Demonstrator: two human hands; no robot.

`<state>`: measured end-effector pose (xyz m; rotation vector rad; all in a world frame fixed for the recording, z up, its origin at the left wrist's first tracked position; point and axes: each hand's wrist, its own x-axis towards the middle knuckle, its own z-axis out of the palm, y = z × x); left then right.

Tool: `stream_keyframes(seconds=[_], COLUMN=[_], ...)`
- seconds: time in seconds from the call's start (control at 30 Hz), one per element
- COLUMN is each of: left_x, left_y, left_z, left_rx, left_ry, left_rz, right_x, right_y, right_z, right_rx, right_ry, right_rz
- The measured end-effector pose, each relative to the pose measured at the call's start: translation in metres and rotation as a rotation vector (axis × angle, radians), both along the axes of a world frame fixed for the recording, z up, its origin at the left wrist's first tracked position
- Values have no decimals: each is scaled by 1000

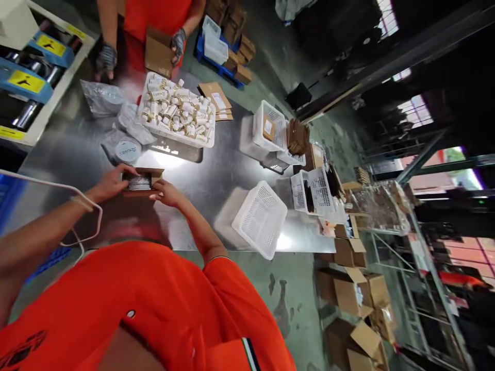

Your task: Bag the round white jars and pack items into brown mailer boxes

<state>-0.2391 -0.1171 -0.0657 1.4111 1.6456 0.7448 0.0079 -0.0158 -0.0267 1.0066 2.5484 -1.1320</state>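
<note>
A small open cardboard box point(144, 194) sits on the metal table in front of me. Inside it lies a pale, round-edged item point(139, 183) that looks wrapped in clear plastic. My left hand point(113, 183) grips the box's left side, its fingers reaching over the edge toward the contents. On the opposite side, my right hand point(167, 194) holds the right end with bent fingers. Just beyond the box are clear plastic bags point(133, 123), one around a round white item with lettering point(127, 150).
A white tray point(176, 135) full of small white bottles stands beyond the bags. Across the table a gloved co-worker point(154, 20) holds a cardboard box point(158, 51). A white basket point(260, 219) stands to the right. A cable point(50, 183) hangs by my left arm; rollers point(34, 67) lie far left.
</note>
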Motion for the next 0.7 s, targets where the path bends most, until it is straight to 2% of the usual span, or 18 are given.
stream_keyframes(seconds=[0.07,0.17,0.27,0.37,0.43,0.47,0.57,0.7], left_x=[-20,-26,-12,-4,-7,-9,-5,25], left_y=[-3,3,20,32,33,30,14,-9], left_z=[-10,-25,-33,-30,-22,-17,-5,-6], left_rx=[-52,-190,-287,-326,-335,-333,-300,-245], left_ry=[-106,-175,-197,-190,-189,-184,-124,79], left_rz=[125,93,83,67,35,22,17,69], right_x=[6,2,-10,-21,-23,-22,-13,-3], right_y=[-2,-3,0,6,10,11,8,-13], right_z=[-4,-10,-11,-7,-6,-7,-14,-27], right_rx=[26,60,113,360,490,493,385,339], right_ry=[-15,-78,-179,-237,-207,-194,-205,-308], right_rz=[29,48,40,-134,-160,-113,30,-60])
